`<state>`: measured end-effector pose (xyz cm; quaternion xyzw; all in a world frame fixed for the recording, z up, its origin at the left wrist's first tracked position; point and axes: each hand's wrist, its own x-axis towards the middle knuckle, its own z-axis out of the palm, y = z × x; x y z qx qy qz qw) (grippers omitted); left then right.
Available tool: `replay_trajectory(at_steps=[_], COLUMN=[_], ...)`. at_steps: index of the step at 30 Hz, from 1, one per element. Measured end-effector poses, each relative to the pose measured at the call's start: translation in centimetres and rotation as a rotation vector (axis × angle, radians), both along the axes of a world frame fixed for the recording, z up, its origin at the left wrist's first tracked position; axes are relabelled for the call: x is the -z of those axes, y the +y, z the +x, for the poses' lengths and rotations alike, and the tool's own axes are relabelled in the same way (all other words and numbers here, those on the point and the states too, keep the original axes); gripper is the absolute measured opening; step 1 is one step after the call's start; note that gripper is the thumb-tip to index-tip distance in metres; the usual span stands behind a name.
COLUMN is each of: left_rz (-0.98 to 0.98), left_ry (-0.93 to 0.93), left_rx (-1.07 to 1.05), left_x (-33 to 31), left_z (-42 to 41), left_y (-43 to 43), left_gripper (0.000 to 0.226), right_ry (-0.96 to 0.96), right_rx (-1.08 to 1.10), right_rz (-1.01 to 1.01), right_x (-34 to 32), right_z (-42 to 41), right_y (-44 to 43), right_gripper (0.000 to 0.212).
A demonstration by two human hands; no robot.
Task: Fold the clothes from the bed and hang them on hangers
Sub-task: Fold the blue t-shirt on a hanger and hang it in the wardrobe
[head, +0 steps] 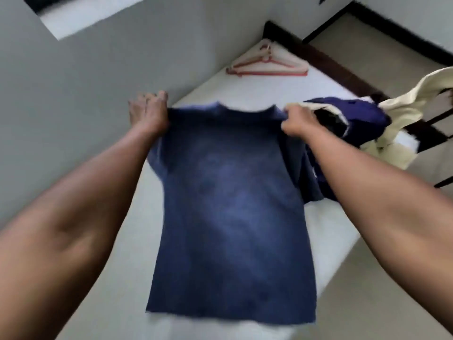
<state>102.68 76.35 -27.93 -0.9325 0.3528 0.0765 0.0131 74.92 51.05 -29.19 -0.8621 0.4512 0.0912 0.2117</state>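
Note:
A faded blue T-shirt (228,204) hangs spread out above the white bed (326,229), its neck toward the far end. My left hand (149,112) grips its left shoulder and my right hand (295,121) pinches its right shoulder. Several pink and cream hangers (267,63) lie together at the far end of the bed, well beyond both hands. A dark purple garment (355,116) and a cream one (416,104) lie heaped at the bed's right side, just past my right hand.
A grey wall (73,94) runs close along the bed's left side. A dark wooden bed frame (343,69) borders the right, with a dark chair (436,128) under the cream cloth and beige floor beyond.

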Motion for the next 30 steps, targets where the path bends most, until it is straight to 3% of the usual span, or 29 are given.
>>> replay_trajectory(at_steps=[2,5,9,13,17,19,22,24,27,30], left_rz=[-0.099,-0.157,-0.008,0.059,-0.063,-0.083,-0.056,-0.069,0.003,0.205], left_ry=[0.006,0.164,0.407,0.450,0.488,0.600,0.737,0.734,0.660,0.592], left_rx=[-0.083,-0.169,-0.315,-0.425,-0.755,-0.821,-0.794,-0.782,-0.792,-0.788], left_x=[4.2,11.2,18.4,20.9,20.6,20.5,20.3,19.8,19.0,18.3], left_z=[-0.7,-5.4,-12.8,-18.2,-20.2,-20.5,-20.6,-20.3,-20.2,-20.9], left_y=[-1.0,1.5,9.7,16.9,21.6,24.0,27.2,29.1,32.1,35.8], left_gripper=[0.063,0.067,0.057,0.068,0.067,0.051,0.030,0.025,0.020,0.023], right_ry=[-0.074,-0.067,0.053,0.115,0.129,0.143,0.163,0.133,0.098,0.185], right_rx=[0.088,0.100,0.212,0.415,0.782,0.908,0.930,0.910,0.925,0.849], right_rz=[-0.088,-0.107,0.002,0.040,0.148,0.274,0.428,0.480,0.492,0.565], right_x=[3.8,10.5,17.3,19.6,20.3,20.3,19.7,19.0,18.6,18.8], right_z=[1.9,-0.1,-9.0,-17.2,-22.8,-24.4,-25.4,-26.0,-28.0,-30.8], right_y=[-0.2,2.8,9.6,17.4,23.4,25.2,26.3,27.3,30.1,34.8], right_gripper=[0.045,0.044,0.045,0.070,0.094,0.088,0.050,0.032,0.026,0.029])
